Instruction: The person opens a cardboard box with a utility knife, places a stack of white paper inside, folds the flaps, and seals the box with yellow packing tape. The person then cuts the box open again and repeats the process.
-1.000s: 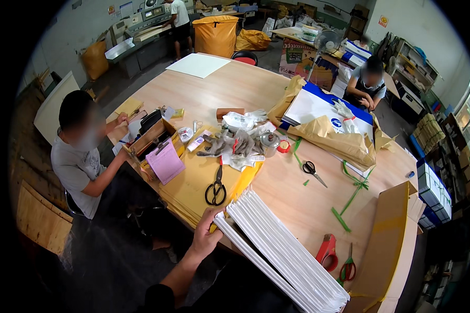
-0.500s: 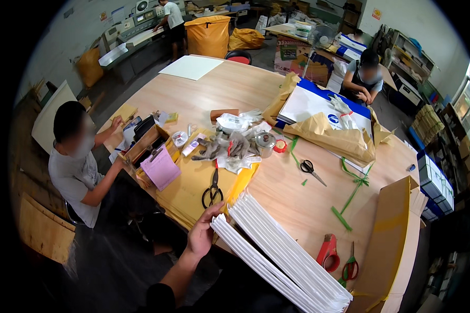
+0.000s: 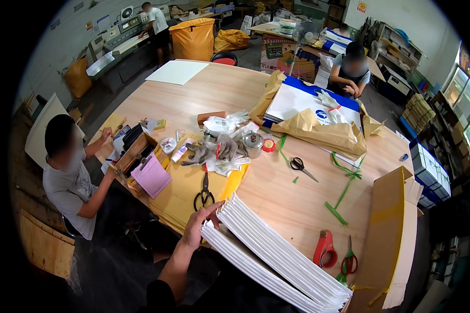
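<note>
My left hand (image 3: pixel 196 229) is closed on the far left end of a thick stack of white folded sheets (image 3: pixel 282 251), with its fingers between two sections. The stack slants down to the lower right across the table's near edge, its layered edges showing, and the sections spread apart in a narrow V at my hand. What kind of sheets they are I cannot make out. My right hand is out of sight. Just beyond my left hand lie black-handled scissors (image 3: pixel 204 194) on brown envelopes (image 3: pixel 178 183).
A red tape dispenser (image 3: pixel 325 250), red-handled scissors (image 3: pixel 349 261) and an open cardboard box (image 3: pixel 386 235) are at right. Gloves (image 3: pixel 222 148) and a glass jar (image 3: pixel 253 144) lie mid-table. A co-worker (image 3: pixel 70 172) sits at left; another person (image 3: pixel 350 73) sits beyond a wrapped stack (image 3: pixel 303 109).
The view has shifted slightly, so the table items sit a little further left. My left hand keeps hold of the stack, whose upper section bows more now.
</note>
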Demonstrator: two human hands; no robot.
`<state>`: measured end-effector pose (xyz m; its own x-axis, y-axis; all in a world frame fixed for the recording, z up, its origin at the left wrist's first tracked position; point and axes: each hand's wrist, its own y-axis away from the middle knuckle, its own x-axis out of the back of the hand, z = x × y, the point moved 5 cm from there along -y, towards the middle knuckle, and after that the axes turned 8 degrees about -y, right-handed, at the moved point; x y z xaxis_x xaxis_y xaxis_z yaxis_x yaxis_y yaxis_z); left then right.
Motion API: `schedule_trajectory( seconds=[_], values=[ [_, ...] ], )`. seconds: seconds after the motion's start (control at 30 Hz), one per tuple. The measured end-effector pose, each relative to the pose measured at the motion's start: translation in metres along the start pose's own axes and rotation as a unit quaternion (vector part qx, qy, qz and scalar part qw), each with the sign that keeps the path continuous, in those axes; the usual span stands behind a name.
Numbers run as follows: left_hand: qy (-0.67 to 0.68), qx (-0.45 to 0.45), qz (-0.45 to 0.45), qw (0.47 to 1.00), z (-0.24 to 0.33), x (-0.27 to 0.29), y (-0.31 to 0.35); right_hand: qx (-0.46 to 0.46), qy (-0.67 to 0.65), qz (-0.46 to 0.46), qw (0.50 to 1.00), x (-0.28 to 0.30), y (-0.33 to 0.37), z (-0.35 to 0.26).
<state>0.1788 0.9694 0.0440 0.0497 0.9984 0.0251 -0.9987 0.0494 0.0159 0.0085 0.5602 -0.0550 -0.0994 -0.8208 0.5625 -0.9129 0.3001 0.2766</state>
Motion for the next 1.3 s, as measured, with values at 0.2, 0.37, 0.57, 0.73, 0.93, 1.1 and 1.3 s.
schedule_trajectory(
  seconds=[0.2, 0.37, 0.57, 0.73, 0.93, 1.1, 1.3],
  values=[
    [-0.034, -0.005, -0.049, 0.998, 0.007, 0.004, -0.002, -0.001, 0.001, 0.004, 1.0, 0.0, 0.0, 0.001],
    [0.008, 0.011, -0.02, 1.0, 0.0, 0.006, 0.002, -0.002, 0.004, 0.002, 1.0, -0.001, 0.001, 0.002],
    [0.059, 0.046, 0.016, 0.997, -0.007, 0.005, -0.001, 0.0, 0.005, 0.008, 1.0, -0.001, 0.001, 0.003],
    [0.061, 0.026, 0.03, 0.997, -0.003, 0.005, -0.002, 0.007, 0.009, 0.005, 1.0, -0.002, 0.002, 0.003],
    [0.061, 0.007, 0.037, 0.997, -0.002, 0.002, -0.005, 0.007, 0.011, 0.007, 1.0, -0.001, 0.004, 0.005],
    [0.037, -0.038, 0.046, 0.998, -0.006, 0.003, -0.007, 0.008, 0.017, 0.014, 1.0, 0.001, 0.005, 0.005],
    [0.044, -0.016, 0.013, 0.999, -0.003, 0.002, -0.009, 0.004, 0.025, 0.015, 1.0, 0.0, 0.008, 0.004]
  ],
)
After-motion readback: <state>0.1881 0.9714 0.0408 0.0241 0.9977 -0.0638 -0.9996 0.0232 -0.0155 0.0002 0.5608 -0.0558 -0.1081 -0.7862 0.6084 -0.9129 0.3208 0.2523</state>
